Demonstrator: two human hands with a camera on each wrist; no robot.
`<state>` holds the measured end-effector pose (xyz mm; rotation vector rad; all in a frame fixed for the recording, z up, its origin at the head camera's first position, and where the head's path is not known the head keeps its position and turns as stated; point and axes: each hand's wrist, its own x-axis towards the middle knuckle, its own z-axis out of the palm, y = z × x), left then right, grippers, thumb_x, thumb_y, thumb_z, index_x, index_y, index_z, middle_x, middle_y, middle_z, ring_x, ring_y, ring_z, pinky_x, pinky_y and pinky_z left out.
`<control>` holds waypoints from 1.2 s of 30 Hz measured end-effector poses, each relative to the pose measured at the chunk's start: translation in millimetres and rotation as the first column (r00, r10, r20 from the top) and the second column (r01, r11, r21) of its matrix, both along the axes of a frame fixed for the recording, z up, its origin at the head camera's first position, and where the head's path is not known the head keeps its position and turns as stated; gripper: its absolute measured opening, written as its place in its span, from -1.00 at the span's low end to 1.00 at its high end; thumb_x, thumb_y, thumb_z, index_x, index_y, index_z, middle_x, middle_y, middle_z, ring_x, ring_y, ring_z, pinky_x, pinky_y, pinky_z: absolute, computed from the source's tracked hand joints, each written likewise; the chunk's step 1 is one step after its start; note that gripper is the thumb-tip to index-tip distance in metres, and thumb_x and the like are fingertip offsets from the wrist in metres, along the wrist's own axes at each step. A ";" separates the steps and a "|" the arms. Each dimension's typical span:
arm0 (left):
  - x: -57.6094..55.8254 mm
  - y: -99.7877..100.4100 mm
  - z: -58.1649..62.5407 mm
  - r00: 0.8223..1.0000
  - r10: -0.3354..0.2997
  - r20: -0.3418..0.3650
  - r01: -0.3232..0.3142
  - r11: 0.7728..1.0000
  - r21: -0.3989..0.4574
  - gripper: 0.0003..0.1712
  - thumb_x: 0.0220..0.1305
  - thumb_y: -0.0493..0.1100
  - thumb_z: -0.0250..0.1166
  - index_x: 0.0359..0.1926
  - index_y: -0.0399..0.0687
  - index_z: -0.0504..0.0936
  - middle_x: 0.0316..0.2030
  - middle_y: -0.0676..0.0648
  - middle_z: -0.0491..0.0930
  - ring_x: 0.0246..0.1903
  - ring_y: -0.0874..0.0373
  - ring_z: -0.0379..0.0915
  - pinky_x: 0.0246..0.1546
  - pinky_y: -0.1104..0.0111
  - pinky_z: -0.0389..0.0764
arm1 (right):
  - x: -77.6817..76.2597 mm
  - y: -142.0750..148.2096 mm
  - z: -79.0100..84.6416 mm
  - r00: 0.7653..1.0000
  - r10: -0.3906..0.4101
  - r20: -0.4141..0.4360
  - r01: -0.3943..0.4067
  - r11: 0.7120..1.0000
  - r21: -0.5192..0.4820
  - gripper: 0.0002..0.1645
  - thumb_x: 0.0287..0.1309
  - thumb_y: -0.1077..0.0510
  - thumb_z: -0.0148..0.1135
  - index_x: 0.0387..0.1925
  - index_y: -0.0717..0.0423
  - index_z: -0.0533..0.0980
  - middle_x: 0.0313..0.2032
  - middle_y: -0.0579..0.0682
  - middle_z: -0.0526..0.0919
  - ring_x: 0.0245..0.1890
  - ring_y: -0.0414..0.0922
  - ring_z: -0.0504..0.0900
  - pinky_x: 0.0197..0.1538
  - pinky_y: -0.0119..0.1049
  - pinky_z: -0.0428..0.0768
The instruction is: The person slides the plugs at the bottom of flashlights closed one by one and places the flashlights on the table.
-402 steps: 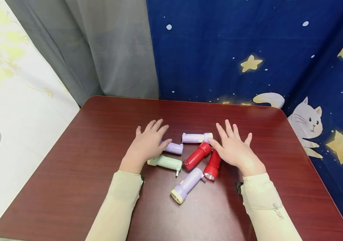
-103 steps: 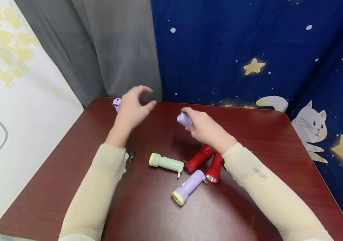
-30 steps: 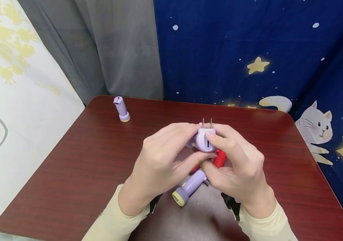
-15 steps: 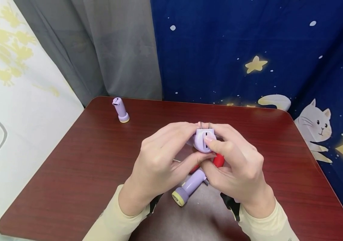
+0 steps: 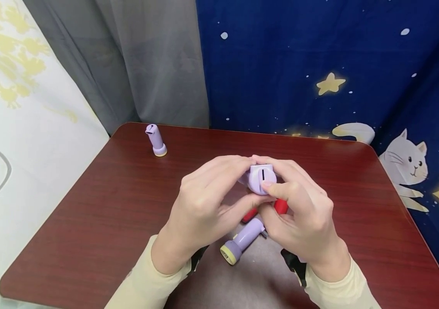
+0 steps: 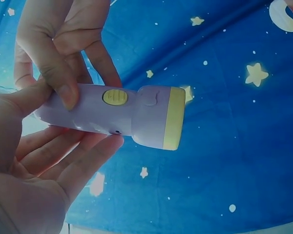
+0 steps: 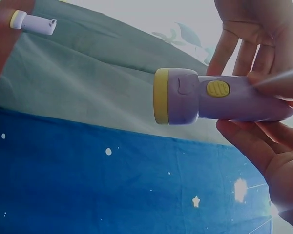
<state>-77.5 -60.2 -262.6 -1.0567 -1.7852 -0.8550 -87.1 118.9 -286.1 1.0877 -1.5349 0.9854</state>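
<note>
Between both hands a lavender flashlight [image 5: 257,178] is held up over the table, its slotted tail end facing me. My left hand [image 5: 205,204] grips its left side, thumb below. My right hand [image 5: 306,210] holds the other side, with a thumb pressed at the tail beside the dark slot. The left wrist view shows its yellow switch [image 6: 115,97] and yellow lens ring [image 6: 174,118]. No prongs stick out of the tail top. Under the hands lies another lavender flashlight [image 5: 242,241] with its prongs out. Two red flashlights are mostly hidden by the hands, one red end [image 5: 281,206] showing at right.
A third lavender flashlight [image 5: 156,140] stands upright, lens down, at the back left of the dark red table [image 5: 88,206]. Behind the table hang a grey curtain [image 5: 157,64] and a blue starry curtain [image 5: 273,64].
The held flashlight's two metal prongs, upright a second ago, have folded down out of sight as the right thumb moved on the tail. Earlier, one lavender flashlight was stood at the back left.
</note>
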 end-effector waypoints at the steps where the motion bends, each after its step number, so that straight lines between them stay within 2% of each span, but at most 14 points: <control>1: -0.6 -0.3 -0.4 1.000 0.000 0.006 0.000 1.000 -0.002 -0.50 0.09 -0.21 0.68 -0.01 -0.39 0.72 -0.14 -0.21 0.81 -0.10 0.00 0.78 0.13 0.28 0.78 | -0.2 -0.5 -0.2 1.000 0.001 0.003 -0.001 1.000 -0.001 -0.93 0.15 0.41 0.19 -0.35 0.31 0.44 -0.04 0.40 0.77 -0.15 0.20 0.81 0.17 -0.29 0.77; 5: -2.9 -1.3 -1.8 1.000 -0.001 0.018 0.002 1.000 -0.014 -0.49 0.09 -0.21 0.68 0.00 -0.39 0.72 -0.12 -0.22 0.81 -0.08 0.00 0.78 0.15 0.27 0.77 | -0.5 -2.1 -0.4 1.000 -0.011 0.009 0.011 1.000 -0.004 -0.94 0.15 0.43 0.18 -0.37 0.33 0.44 -0.04 0.40 0.78 -0.14 0.20 0.81 0.19 -0.31 0.76; 11: -4.2 -2.5 -2.2 1.000 0.005 0.027 -0.004 1.000 -0.029 -0.49 0.09 -0.20 0.68 0.00 -0.38 0.72 -0.12 -0.22 0.81 -0.07 0.00 0.78 0.16 0.27 0.77 | 1.7 -3.6 0.5 0.999 -0.024 0.033 0.023 1.000 0.006 -0.91 0.26 0.37 0.18 -0.34 0.32 0.42 -0.05 0.41 0.77 -0.13 0.20 0.81 0.24 -0.34 0.73; 18: -5.4 -4.1 -1.9 0.998 -0.009 0.057 0.010 1.000 -0.021 -0.48 0.04 -0.18 0.71 -0.04 -0.35 0.72 -0.18 -0.18 0.80 -0.14 0.03 0.77 0.05 0.32 0.79 | 3.2 0.1 1.3 0.998 -0.038 0.047 0.035 0.998 0.058 -0.86 0.36 0.29 0.18 -0.25 0.35 0.45 -0.06 0.38 0.77 -0.13 0.17 0.80 0.30 -0.39 0.68; 21: -6.0 -4.3 -1.8 0.996 -0.019 0.082 0.021 1.000 -0.019 -0.48 0.04 -0.17 0.71 -0.04 -0.33 0.72 -0.18 -0.16 0.81 -0.15 0.05 0.77 0.02 0.34 0.79 | 3.5 2.3 1.9 0.997 -0.057 0.052 0.053 0.995 0.083 -0.80 0.36 0.27 0.19 -0.14 0.40 0.47 -0.05 0.35 0.77 -0.10 0.15 0.80 0.32 -0.42 0.65; 24: -6.2 -5.2 -2.0 0.994 -0.020 0.105 0.022 1.000 -0.018 -0.49 0.05 -0.21 0.70 -0.01 -0.32 0.73 -0.16 -0.16 0.81 -0.12 0.05 0.77 0.04 0.33 0.78 | 4.9 3.7 2.1 0.992 -0.096 0.077 0.087 0.990 0.114 -0.64 0.39 0.22 0.20 0.04 0.47 0.47 0.01 0.31 0.76 -0.05 0.12 0.80 0.38 -0.45 0.60; 29: -5.6 -8.1 -3.0 0.995 0.002 0.105 -0.002 1.000 -0.006 -0.48 0.02 -0.22 0.71 -0.02 -0.33 0.73 -0.17 -0.18 0.81 -0.13 0.02 0.77 0.04 0.29 0.79 | 6.4 4.2 0.2 0.978 -0.164 0.126 0.143 0.976 0.164 -0.43 0.45 0.11 0.22 0.21 0.54 0.43 0.10 0.29 0.74 0.00 0.10 0.81 0.41 -0.48 0.54; 32: -6.1 -8.3 -3.2 0.995 0.000 0.104 0.000 1.000 0.002 -0.48 0.02 -0.20 0.71 -0.03 -0.33 0.73 -0.18 -0.17 0.81 -0.14 0.03 0.77 0.02 0.30 0.79 | 6.0 5.0 -0.8 0.974 -0.176 0.143 0.149 0.973 0.179 -0.40 0.47 0.08 0.22 0.24 0.54 0.42 0.12 0.28 0.73 0.01 0.08 0.81 0.40 -0.49 0.55; 36: -6.3 -7.2 -3.6 0.994 -0.013 0.113 0.012 1.000 0.010 -0.50 0.03 -0.22 0.70 -0.03 -0.32 0.73 -0.18 -0.16 0.80 -0.15 0.07 0.76 -0.01 0.33 0.79 | 4.8 5.3 -1.4 0.980 -0.131 0.148 0.108 0.981 0.158 -0.52 0.45 0.14 0.21 0.13 0.51 0.43 0.10 0.28 0.73 0.02 0.08 0.80 0.38 -0.47 0.58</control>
